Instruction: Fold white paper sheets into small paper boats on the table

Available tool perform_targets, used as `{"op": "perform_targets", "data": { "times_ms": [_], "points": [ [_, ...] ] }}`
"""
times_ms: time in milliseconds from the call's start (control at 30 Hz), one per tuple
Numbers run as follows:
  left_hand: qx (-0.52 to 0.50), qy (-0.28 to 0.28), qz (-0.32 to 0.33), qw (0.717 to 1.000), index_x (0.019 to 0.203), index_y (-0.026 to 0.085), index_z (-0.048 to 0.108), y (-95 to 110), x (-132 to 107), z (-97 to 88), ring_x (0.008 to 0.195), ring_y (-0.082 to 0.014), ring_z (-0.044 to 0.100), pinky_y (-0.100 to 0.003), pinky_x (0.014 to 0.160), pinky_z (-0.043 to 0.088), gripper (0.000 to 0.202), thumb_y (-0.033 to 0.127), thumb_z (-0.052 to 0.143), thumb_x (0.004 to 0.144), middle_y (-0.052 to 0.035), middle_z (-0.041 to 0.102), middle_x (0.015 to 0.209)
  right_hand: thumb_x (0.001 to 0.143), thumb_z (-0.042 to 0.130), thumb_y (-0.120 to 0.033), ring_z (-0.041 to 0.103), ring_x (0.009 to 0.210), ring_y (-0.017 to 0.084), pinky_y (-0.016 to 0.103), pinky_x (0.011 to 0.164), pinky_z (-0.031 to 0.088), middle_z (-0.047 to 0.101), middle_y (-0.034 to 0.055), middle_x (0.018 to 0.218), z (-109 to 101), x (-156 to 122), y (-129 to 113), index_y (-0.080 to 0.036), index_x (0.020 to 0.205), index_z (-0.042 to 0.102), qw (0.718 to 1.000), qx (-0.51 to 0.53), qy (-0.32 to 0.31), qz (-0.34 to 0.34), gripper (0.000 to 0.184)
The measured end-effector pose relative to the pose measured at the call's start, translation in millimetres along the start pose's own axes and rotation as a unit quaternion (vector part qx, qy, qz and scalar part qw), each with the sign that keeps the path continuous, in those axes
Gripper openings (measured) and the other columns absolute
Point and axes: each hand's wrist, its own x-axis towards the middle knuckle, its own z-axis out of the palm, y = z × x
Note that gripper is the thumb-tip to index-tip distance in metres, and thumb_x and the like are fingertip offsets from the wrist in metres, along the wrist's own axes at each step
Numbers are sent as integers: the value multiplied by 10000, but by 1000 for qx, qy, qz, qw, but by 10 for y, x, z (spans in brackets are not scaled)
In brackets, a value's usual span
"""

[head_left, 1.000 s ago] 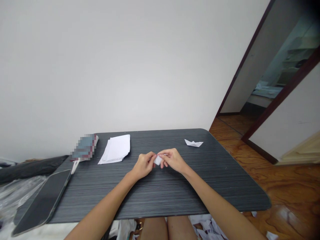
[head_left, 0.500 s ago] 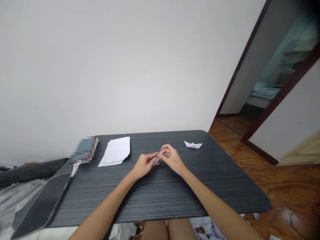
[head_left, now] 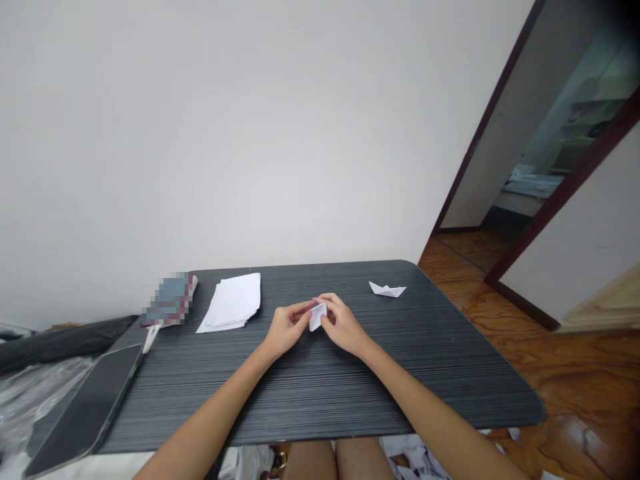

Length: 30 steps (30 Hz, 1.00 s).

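A small folded piece of white paper (head_left: 317,317) is held just above the middle of the table. My left hand (head_left: 289,327) pinches its left edge between thumb and fingers. From the other side, my right hand (head_left: 342,321) grips it, with the thumb on the near face and the fingers behind. One flat face of the paper is turned toward me, and its far side is hidden by my fingers. Farther right lies a folded white paper boat (head_left: 387,291), apart from both hands.
A stack of white paper sheets (head_left: 234,301) lies left on the dark table (head_left: 320,407). Beyond it sits a blurred-out book-like item (head_left: 170,300). A dark tablet-like slab (head_left: 87,413) rests at the left edge. The white wall (head_left: 300,133) rises behind the table.
The folded paper has turned from nearly edge-on to showing a flat face toward me. My right hand has shifted slightly, its thumb now lower on the paper.
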Motion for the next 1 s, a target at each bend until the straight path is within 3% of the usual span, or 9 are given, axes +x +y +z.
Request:
{"op": "perform_targets", "data": {
  "times_ms": [100,200,300,433,600,733,833,933,1000],
  "points": [
    [63,9,35,997,974,139,626,22,-15,4,809,-199,612,-304,755,476,292,271,503,744,-69,650,940,751,429,-127,518,690,114,285,655,465,455,86,1045,2,-19,10,-189,1081,550,1000,-23,2,-2,357],
    [67,1,28,997,984,163,625,21,-17,-1,738,-184,621,-292,694,497,296,284,497,745,-52,662,896,792,416,-191,525,687,115,280,630,474,435,84,1056,-18,-19,22,-211,1085,555,1000,1,-7,-4,325],
    [-26,-3,-24,999,1002,148,611,15,-5,-11,720,-187,627,-314,668,515,332,310,515,729,-56,659,897,794,431,-219,526,704,107,264,638,473,409,77,1081,-52,-7,19,-225,1098,546,999,30,-17,-20,325],
    [-183,-1,-100,978,944,103,617,45,13,-31,696,-198,633,-350,683,515,325,297,571,687,-70,670,806,790,433,-202,511,679,79,273,689,458,370,69,1130,-110,7,-51,-241,1080,557,998,38,-23,-40,318],
    [-257,33,-110,960,746,79,600,97,8,-19,660,-181,628,-332,679,506,220,284,601,666,-69,657,713,810,413,-216,525,758,104,315,803,415,406,78,1087,-134,10,-134,-199,987,619,995,53,-59,-60,272],
    [-203,26,-85,975,764,104,531,95,-2,30,660,-149,618,-290,682,495,266,259,671,599,-38,631,768,751,512,-261,524,738,92,289,750,457,372,71,1124,-60,27,-48,-214,1003,608,995,95,-23,-12,274],
    [-168,15,-73,983,872,133,470,77,-2,45,637,-140,624,-265,656,488,364,229,679,590,-27,617,799,638,622,-279,523,660,81,272,624,489,393,72,1114,-12,52,15,-224,1093,536,979,195,13,61,466],
    [-132,-1,-68,989,1003,147,431,47,2,41,660,-159,633,-261,646,485,463,233,661,611,-45,620,832,594,651,-301,522,586,98,268,566,466,548,49,840,-7,66,14,-150,897,627,958,253,4,132,339],
    [-100,-4,-78,992,988,133,469,21,5,39,673,-171,635,-270,649,487,449,250,667,602,-68,627,867,592,650,-312,514,561,106,258,549,441,566,24,674,-17,64,-5,-134,739,648,952,266,-1,151,231]
  ]
}}
